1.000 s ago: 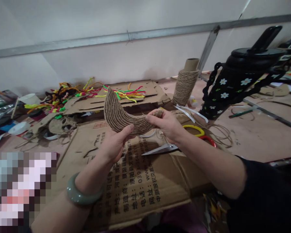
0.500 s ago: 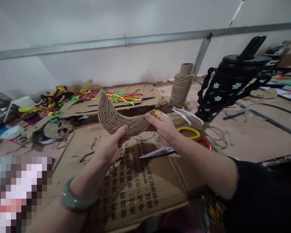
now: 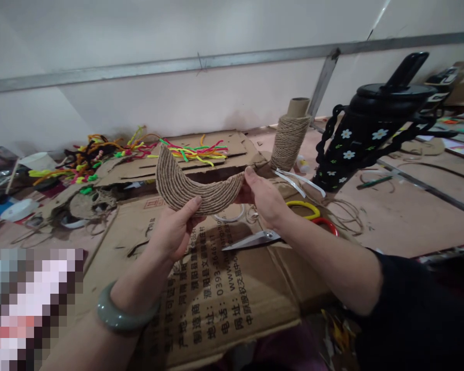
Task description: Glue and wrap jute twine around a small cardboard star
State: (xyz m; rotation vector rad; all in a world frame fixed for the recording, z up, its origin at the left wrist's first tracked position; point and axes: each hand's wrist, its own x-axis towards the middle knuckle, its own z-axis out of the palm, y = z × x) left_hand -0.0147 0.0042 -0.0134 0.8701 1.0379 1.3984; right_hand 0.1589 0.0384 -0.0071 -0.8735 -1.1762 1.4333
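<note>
The right hand (image 3: 263, 198) has slid out to the very tip of the twine-wrapped crescent-shaped cardboard piece (image 3: 189, 184), thumb now on top, and the piece sits slightly higher than before.

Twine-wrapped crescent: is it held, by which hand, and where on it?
Both hands hold the twine-wrapped crescent. The left hand grips its lower curved edge near the middle; the right hand pinches its right tip.

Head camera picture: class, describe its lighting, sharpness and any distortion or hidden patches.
Head view: soft, even light with no glare; the twine-wrapped crescent and both hands, left hand and right hand, look sharp; the wide lens bends the wall rail and tilts the black bottle; a pixelated block hides the lower left corner.
</note>
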